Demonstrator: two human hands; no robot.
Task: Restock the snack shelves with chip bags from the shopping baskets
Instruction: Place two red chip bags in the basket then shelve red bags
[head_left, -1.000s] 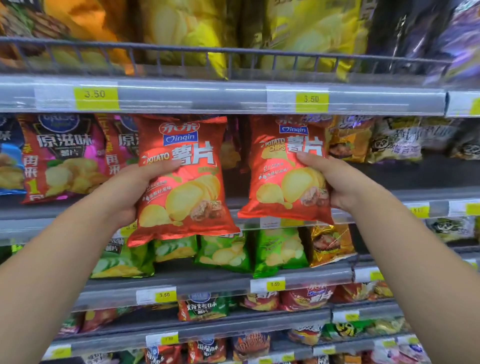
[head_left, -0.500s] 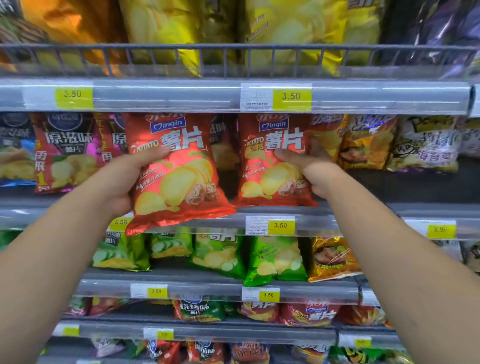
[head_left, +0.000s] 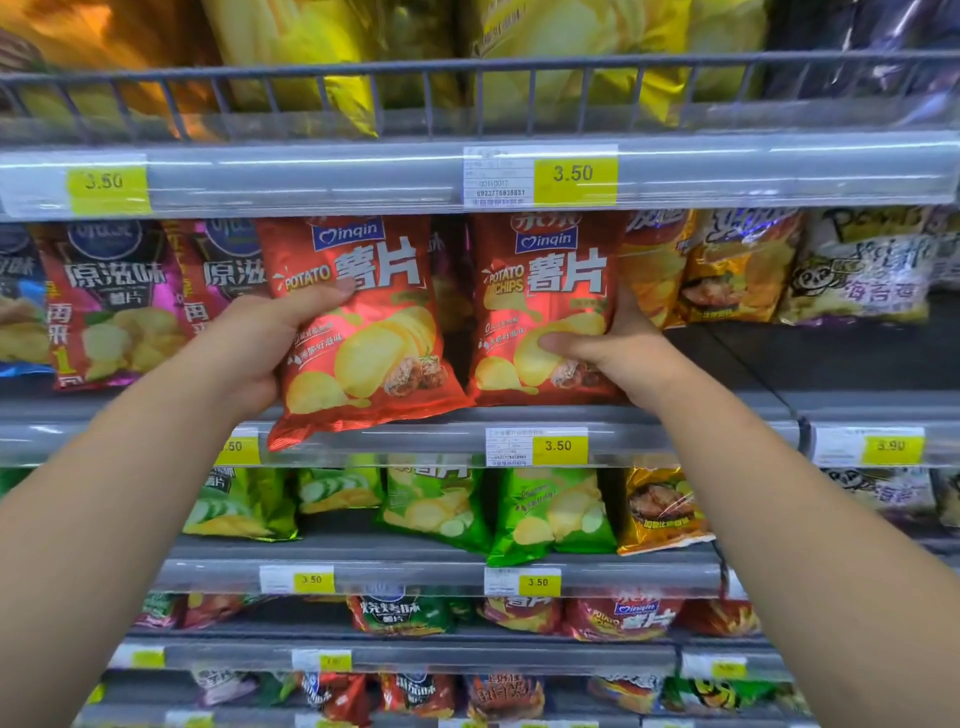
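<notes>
Two red Qinqin potato chip bags are at the second shelf from the top. My left hand (head_left: 249, 348) grips the left red bag (head_left: 374, 332) by its left edge, thumb across the front; the bag's bottom hangs over the shelf's front rail (head_left: 415, 441). My right hand (head_left: 618, 353) grips the right red bag (head_left: 545, 312) at its right side, thumb on the front. That bag stands upright on the shelf, its bottom behind the rail. A dark gap shows between the two bags.
Dark red and magenta chip bags (head_left: 119, 306) stand left of my left hand, orange bags (head_left: 717, 265) and a pale panda bag (head_left: 862, 265) to the right. Yellow bags fill the wire-fronted top shelf (head_left: 467, 67). Green bags (head_left: 550, 509) line the shelf below.
Both hands have pushed the red bags further into the shelf. The right bag now stands on the shelf behind the rail, and the left bag has moved closer in, still overhanging the rail.
</notes>
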